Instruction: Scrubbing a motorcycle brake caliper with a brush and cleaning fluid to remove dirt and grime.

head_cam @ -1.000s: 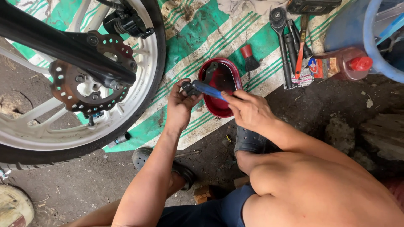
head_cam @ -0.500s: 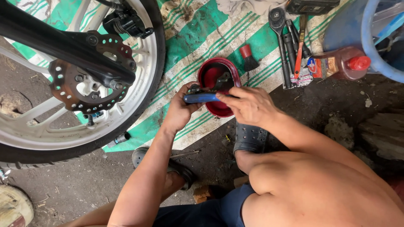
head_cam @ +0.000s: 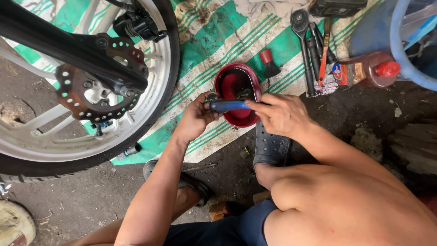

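My right hand (head_cam: 281,114) grips a tool with a blue handle (head_cam: 230,106), held level over a red oval bowl (head_cam: 226,75) that holds dark liquid. My left hand (head_cam: 196,117) is closed around a small dark metal part at the tool's left end (head_cam: 212,98). Both hands meet just above the bowl's near rim. What the left fingers enclose is mostly hidden.
A motorcycle wheel (head_cam: 161,68) with brake disc (head_cam: 86,86) stands at left on a green-striped mat (head_cam: 205,36). A red-handled brush (head_cam: 268,63), wrenches (head_cam: 306,41) and a bottle with red cap (head_cam: 368,69) lie beyond the bowl. A blue bucket (head_cam: 396,32) sits top right.
The blue-handled tool has turned from tilted to level, and both hands have drawn slightly nearer over the bowl's near rim.
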